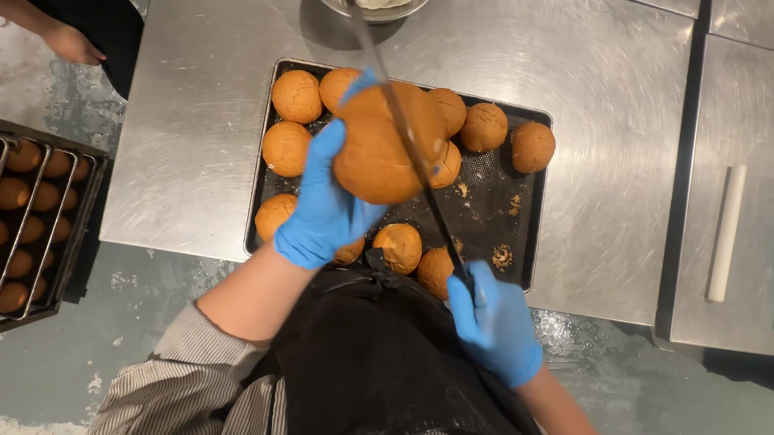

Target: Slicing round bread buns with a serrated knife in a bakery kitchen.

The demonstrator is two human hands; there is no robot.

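My left hand point(321, 207), in a blue glove, holds a round brown bun point(377, 155) up above a dark baking tray point(528, 225). My right hand point(494, 325), also blue-gloved, grips the handle of a long thin knife point(409, 139). The blade runs up and left across the held bun, against its right side. Several more brown buns point(296, 95) lie on the tray, mostly along its far and near edges, with crumbs on its bare right part.
The tray sits on a steel table point(188, 145). A metal bowl point(372, 5) stands at the far edge. A rack of buns point(16, 224) is at left. Another person's hand point(69, 44) is at top left. A white roller point(726, 231) lies at right.
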